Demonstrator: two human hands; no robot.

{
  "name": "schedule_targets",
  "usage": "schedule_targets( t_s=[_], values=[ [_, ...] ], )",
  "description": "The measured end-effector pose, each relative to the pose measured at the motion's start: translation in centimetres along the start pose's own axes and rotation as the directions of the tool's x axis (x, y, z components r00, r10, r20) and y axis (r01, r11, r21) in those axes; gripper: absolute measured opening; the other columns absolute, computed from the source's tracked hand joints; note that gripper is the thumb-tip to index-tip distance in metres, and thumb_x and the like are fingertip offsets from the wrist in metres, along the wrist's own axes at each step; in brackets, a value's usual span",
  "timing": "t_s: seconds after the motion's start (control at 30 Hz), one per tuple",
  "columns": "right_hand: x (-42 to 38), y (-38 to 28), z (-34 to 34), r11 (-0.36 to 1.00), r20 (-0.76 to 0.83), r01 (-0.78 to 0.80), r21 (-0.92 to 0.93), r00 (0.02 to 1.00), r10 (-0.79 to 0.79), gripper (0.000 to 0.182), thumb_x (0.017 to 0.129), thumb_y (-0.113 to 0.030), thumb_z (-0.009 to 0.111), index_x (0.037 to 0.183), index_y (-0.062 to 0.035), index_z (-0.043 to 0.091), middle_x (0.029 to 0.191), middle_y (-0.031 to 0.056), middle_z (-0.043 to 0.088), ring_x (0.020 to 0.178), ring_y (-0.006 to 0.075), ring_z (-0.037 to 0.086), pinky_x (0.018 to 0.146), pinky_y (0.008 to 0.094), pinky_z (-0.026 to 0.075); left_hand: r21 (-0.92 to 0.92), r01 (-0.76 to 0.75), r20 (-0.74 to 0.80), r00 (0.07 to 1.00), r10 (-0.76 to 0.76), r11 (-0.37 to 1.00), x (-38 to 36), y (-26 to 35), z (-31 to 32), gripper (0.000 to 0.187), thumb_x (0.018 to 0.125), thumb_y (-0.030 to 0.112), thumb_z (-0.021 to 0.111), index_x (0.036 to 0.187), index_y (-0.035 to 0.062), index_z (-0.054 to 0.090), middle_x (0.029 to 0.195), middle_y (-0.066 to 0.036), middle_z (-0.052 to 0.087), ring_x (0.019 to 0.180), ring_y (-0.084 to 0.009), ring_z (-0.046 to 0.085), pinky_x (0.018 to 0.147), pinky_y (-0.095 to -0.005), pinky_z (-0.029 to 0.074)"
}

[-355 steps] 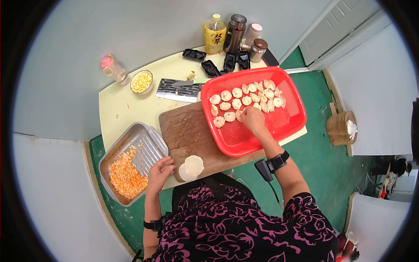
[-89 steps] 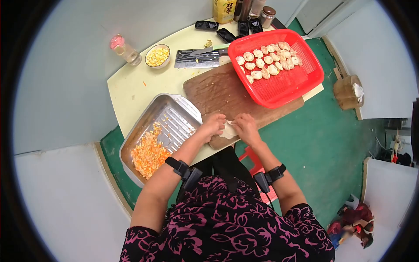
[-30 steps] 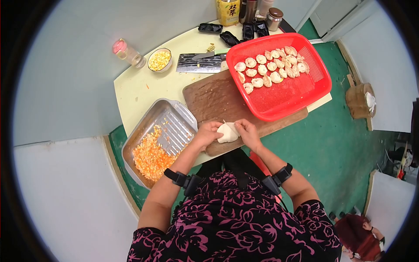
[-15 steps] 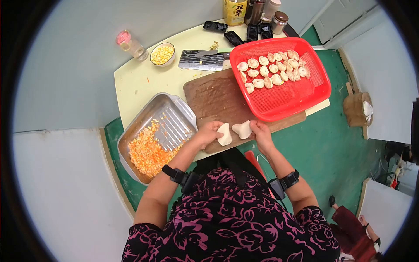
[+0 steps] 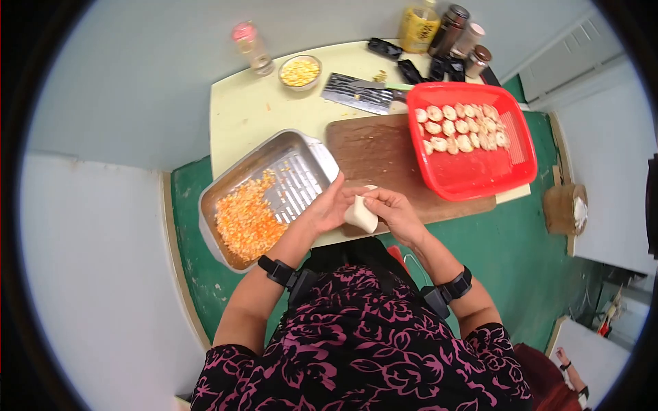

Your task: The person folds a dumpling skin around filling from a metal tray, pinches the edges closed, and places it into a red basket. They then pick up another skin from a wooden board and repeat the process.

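A pale dough wrapper [image 5: 361, 215] is between my hands, over the near edge of the brown cutting board [image 5: 370, 157]. My right hand [image 5: 396, 211] pinches its upper edge. My left hand [image 5: 330, 205] is open at the wrapper's left side, fingers spread, touching or close to it. A bit of pale dough shows behind my fingers. Left of my hands, the metal pan [image 5: 209, 195] holds an orange and white chopped filling [image 5: 250, 222]. The red basket [image 5: 473, 185] overlaps the board's right part and holds rows of dumplings [image 5: 464, 142].
Behind the board lie a cleaver [image 5: 356, 96] and a green-handled knife [image 5: 397, 86]. A bowl of yellow pieces [image 5: 300, 72], a pink-lidded jar [image 5: 253, 51], a yellow-labelled bottle [image 5: 418, 29] and black objects [image 5: 385, 48] stand farther back. Part of another person [image 5: 572, 373] shows at lower right.
Two wrappers were held apart, one per hand; now my hands are together around one, and my left hand has opened. The view has shifted, so the table appears farther right.
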State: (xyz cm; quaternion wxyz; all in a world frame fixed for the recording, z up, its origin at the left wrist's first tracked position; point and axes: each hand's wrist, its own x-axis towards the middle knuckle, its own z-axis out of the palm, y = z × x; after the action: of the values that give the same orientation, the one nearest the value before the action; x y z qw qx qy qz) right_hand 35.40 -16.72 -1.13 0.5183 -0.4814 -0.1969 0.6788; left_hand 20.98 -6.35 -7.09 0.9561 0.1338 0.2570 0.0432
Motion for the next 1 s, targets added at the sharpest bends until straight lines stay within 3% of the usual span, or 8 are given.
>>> schedule_targets(
  t_s=[0.17, 0.3, 0.47, 0.5, 0.6, 0.63, 0.77, 1.0],
  values=[
    [5.2, 0.2, 5.2, 0.976, 0.053, -0.055, -0.21, 0.996, 0.067, 0.018, 0.085, -0.017, 0.057, 0.093, -0.0009, 0.059, 0.076, 0.0022, 0.059, 0.058, 0.0061, 0.052, 0.05, 0.02, 0.043, -0.403, -0.174, 0.153, 0.955, 0.253, 0.899, -6.9, 1.2, -1.1, 0.072, 0.086, 0.056, 0.033, 0.127, -0.0034, 0.033, 0.124, -0.016, 0.044, 0.112, -0.0293, 0.046, 0.098, -0.0406, 0.035],
    [8.6, 1.6, 9.0, 0.864, 0.093, -0.011, -0.503, 0.993, 0.066, 0.019, 0.082, -0.014, 0.059, 0.09, 0.0024, 0.059, 0.071, 0.0039, 0.06, 0.05, 0.0069, 0.052, 0.046, 0.0199, 0.044, -0.382, -0.398, -0.066, 0.912, 0.405, 0.834, -10.9, 0.9, -5.0, 0.044, 0.09, 0.02, 0.044, 0.128, 0.0008, 0.034, 0.125, -0.014, 0.044, 0.114, -0.027, 0.045, 0.097, -0.0413, 0.036],
    [12.3, 4.0, 12.1, 0.715, 0.165, 0.104, -0.691, 0.986, 0.016, 0.018, 0.072, -0.005, 0.063, 0.088, 0.0023, 0.06, 0.071, 0.0059, 0.061, 0.062, 0.0089, 0.057, 0.052, 0.0212, 0.045, -0.275, -0.503, -0.318, 0.852, 0.417, 0.819, -16.4, 1.1, -9.8, 0.04, 0.089, 0.017, 0.046, 0.124, -0.0004, 0.039, 0.121, -0.015, 0.048, 0.111, -0.0271, 0.048, 0.094, -0.0405, 0.04],
    [13.5, 5.0, 11.7, 0.586, 0.189, 0.147, -0.797, 0.982, 0.01, 0.023, 0.071, -0.01, 0.064, 0.092, 0.0, 0.061, 0.079, 0.0092, 0.062, 0.07, 0.0143, 0.06, 0.06, 0.0265, 0.048, -0.283, -0.528, -0.381, 0.828, 0.411, 0.801, -17.6, 1.2, -10.5, 0.04, 0.088, 0.017, 0.047, 0.123, -0.0003, 0.039, 0.12, -0.015, 0.048, 0.11, -0.0272, 0.049, 0.093, -0.04, 0.041],
    [15.1, 10.0, 10.4, -0.253, 0.528, 0.468, -0.847, 0.797, -0.294, 0.028, 0.072, -0.017, 0.062, 0.096, -0.0027, 0.061, 0.09, 0.014, 0.062, 0.081, 0.0226, 0.061, 0.071, 0.0347, 0.048, -0.311, -0.588, -0.514, 0.765, 0.388, 0.747, -21.2, 1.1, -14.2, 0.039, 0.085, 0.012, 0.052, 0.12, -0.0006, 0.042, 0.116, -0.015, 0.051, 0.105, -0.0265, 0.052, 0.087, -0.0367, 0.046],
    [15.0, 9.5, 11.8, -0.136, 0.367, 0.358, -0.924, 0.929, -0.049, 0.033, 0.072, -0.024, 0.061, 0.098, -0.0044, 0.061, 0.101, 0.0171, 0.058, 0.093, 0.0294, 0.057, 0.081, 0.0404, 0.045, -0.274, -0.602, -0.54, 0.742, 0.398, 0.751, -22.4, 1.1, -14.3, 0.038, 0.085, 0.012, 0.053, 0.119, -0.0009, 0.042, 0.115, -0.015, 0.051, 0.104, -0.0263, 0.053, 0.086, -0.0359, 0.046],
    [15.5, 12.5, 13.7, 0.06, 0.143, 0.132, -0.989, 0.963, 0.228, 0.044, 0.073, -0.036, 0.062, 0.103, -0.004, 0.058, 0.107, 0.0174, 0.054, 0.096, 0.0321, 0.054, 0.081, 0.0396, 0.045, -0.288, -0.604, -0.603, 0.717, 0.349, 0.743, -25.0, 1.5, -15.7, 0.037, 0.086, 0.012, 0.052, 0.12, 0.0014, 0.042, 0.116, -0.015, 0.051, 0.104, -0.0286, 0.053, 0.081, -0.0383, 0.049],
    [12.7, 14.4, 16.5, 0.114, 0.195, 0.176, -0.978, 0.962, 0.192, 0.067, 0.065, -0.046, 0.068, 0.112, -0.0027, 0.05, 0.106, 0.0226, 0.052, 0.097, 0.0346, 0.054, 0.082, 0.0396, 0.044, -0.227, -0.527, -0.523, 0.775, 0.354, 0.819, -26.0, 2.8, -16.7, 0.036, 0.087, 0.019, 0.05, 0.12, 0.0051, 0.043, 0.119, -0.013, 0.05, 0.108, -0.0306, 0.049, 0.086, -0.0467, 0.045]
  ],
)
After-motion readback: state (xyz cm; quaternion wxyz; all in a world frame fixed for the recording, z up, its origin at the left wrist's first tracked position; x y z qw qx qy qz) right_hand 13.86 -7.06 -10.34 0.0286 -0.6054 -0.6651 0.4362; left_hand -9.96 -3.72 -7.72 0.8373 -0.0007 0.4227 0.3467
